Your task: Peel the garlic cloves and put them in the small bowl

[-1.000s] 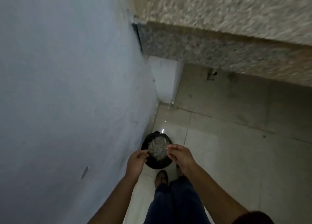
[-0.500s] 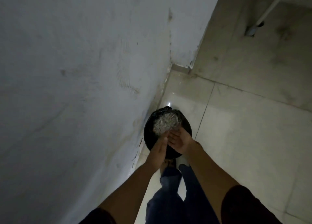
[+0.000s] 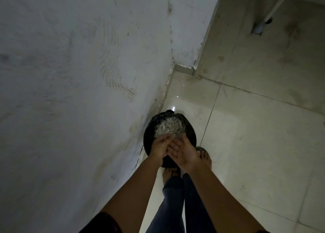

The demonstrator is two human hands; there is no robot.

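Standing over the black bin (image 3: 147,139) beside the wall (image 3: 79,74) at 9 o'clock, I lay my left hand (image 3: 159,149) flat across my right hand (image 3: 185,152) — fingers straight, nothing held — seemingly to brush clinging skins onto the pale peels (image 3: 169,127) heaped at 12 o'clock. The cloves and small bowl are out of view.

The bin (image 3: 146,139) stands on the floor (image 3: 255,145), just beside the wall (image 3: 70,92) on my left, with peels (image 3: 169,127) lying in it. My left hand (image 3: 159,149) and right hand (image 3: 184,152) touch above its near rim. My feet (image 3: 204,156) stand just behind it.
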